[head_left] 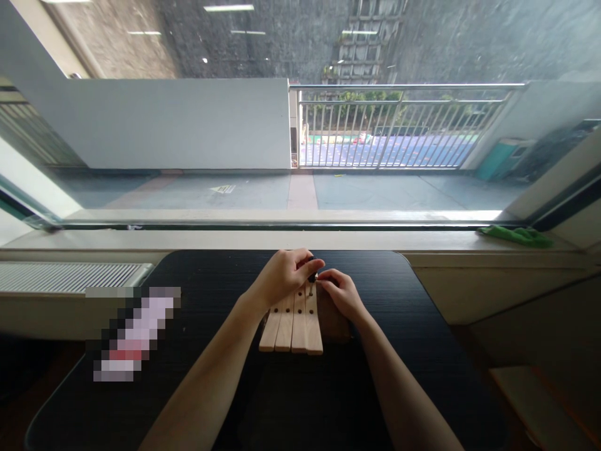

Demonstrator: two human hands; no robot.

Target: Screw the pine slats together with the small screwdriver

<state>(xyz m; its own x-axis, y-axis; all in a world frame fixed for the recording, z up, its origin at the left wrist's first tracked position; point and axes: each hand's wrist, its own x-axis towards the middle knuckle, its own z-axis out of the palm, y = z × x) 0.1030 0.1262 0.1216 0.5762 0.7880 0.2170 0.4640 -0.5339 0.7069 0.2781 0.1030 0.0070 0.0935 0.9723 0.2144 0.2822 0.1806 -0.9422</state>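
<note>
At three o'clock a green cloth (516, 236) is lying on the sill (328, 240), a radiator (70, 277) is sitting at nine, a pale blurred item (141, 322) is resting on the table (404, 351) at eight, and the railing (390, 125) outside is gleaming at two.

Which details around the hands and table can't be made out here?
All in the head view:
Dark tool: much of it is covered by the left hand.
Wooden slats: far ends partly hidden by that hand.
Right hand: contact at its fingertips is too small to tell.
Pinkish item: blurred by pixel blocks.
Table: near edge cut off by the picture's bottom.
</note>
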